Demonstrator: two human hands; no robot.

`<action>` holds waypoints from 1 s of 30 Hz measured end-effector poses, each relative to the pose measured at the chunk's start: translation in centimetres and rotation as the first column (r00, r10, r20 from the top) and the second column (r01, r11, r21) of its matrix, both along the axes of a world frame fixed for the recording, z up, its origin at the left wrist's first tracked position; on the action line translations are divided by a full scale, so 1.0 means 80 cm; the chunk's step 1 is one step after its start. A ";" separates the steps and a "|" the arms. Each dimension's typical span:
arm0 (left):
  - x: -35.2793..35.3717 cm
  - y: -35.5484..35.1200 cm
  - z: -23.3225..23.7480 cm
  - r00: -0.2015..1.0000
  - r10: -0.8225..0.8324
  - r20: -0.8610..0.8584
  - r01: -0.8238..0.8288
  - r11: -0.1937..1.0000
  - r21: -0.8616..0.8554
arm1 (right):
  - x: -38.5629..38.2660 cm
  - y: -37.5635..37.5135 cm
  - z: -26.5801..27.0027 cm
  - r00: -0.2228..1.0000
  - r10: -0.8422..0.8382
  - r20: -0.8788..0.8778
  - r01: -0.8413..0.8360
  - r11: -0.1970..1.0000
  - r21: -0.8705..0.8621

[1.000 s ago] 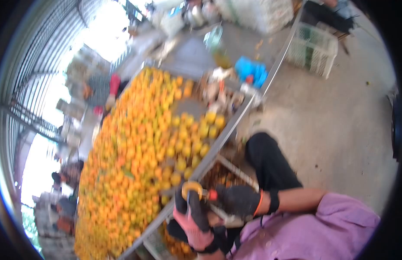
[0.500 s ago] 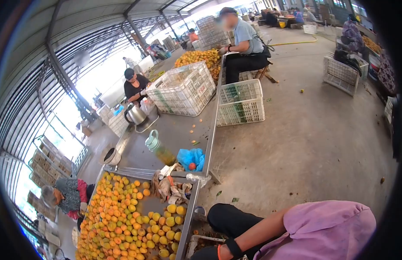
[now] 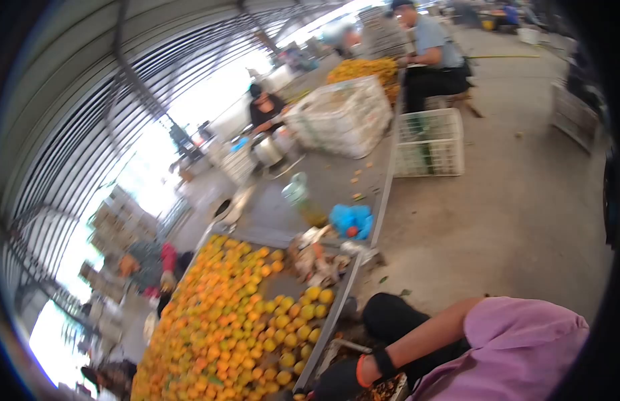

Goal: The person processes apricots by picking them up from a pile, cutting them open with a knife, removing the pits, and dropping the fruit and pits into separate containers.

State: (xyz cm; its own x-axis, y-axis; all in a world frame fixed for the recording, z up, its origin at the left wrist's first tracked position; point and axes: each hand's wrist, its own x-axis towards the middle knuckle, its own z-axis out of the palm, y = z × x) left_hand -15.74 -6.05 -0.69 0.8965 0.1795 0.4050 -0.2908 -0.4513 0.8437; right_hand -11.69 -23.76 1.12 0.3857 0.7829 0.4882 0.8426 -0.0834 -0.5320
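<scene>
My right hand (image 3: 340, 382), in a dark glove with an orange band and a black strap at the wrist, is low in the head view, beside the table's metal edge. Its fingers are blurred and partly cut off by the frame, so their grip does not show. The nearest things are round yellow-orange fruits (image 3: 223, 314), spread thickly over the metal sorting table (image 3: 273, 284). Larger yellow ones (image 3: 300, 324) lie on the side closest to me. Below my forearm sits a crate (image 3: 397, 391) with dark bits in it. My left hand is out of view.
Crumpled cloths (image 3: 316, 260), a blue plastic bag (image 3: 352, 220) and a bottle (image 3: 302, 199) are at the table's far end. Beyond are a kettle (image 3: 266, 150) and white crates (image 3: 340, 117). Co-workers (image 3: 435, 57) sit around the tables. Another crate (image 3: 429, 144) stands on the floor.
The whole view has swung left, so the scene sits further right and is blurred. My right arm is still low beside the table edge.
</scene>
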 end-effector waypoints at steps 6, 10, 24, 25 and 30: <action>0.023 0.005 0.014 0.978 0.148 -0.148 -0.177 0.962 -0.206 | 0.010 0.015 0.015 0.958 -0.231 -0.172 0.209 0.968 -0.137; 0.070 0.017 0.010 0.981 0.186 -0.060 -0.195 0.959 -0.206 | 0.034 0.033 0.013 0.900 -0.434 -0.044 0.430 0.900 -0.077; 0.167 0.066 -0.022 0.990 0.040 -0.136 -0.082 0.946 -0.315 | 0.172 0.077 -0.016 0.961 -0.224 -0.164 0.163 0.933 -0.322; 0.174 0.063 -0.018 0.987 0.045 -0.152 -0.091 0.944 -0.317 | 0.176 0.080 -0.017 0.959 -0.220 -0.178 0.153 0.933 -0.327; 0.190 0.065 -0.013 0.945 0.034 -0.325 -0.161 0.915 -0.370 | 0.178 0.091 -0.003 0.881 -0.388 -0.271 0.254 0.871 -0.420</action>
State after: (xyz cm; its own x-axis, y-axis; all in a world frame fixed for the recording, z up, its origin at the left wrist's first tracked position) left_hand -0.52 -0.84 -1.69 0.9338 0.3578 -0.0059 0.0383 -0.0836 0.9958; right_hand 2.58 -16.51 0.86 0.7338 0.6793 -0.0107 0.5086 -0.5598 -0.6541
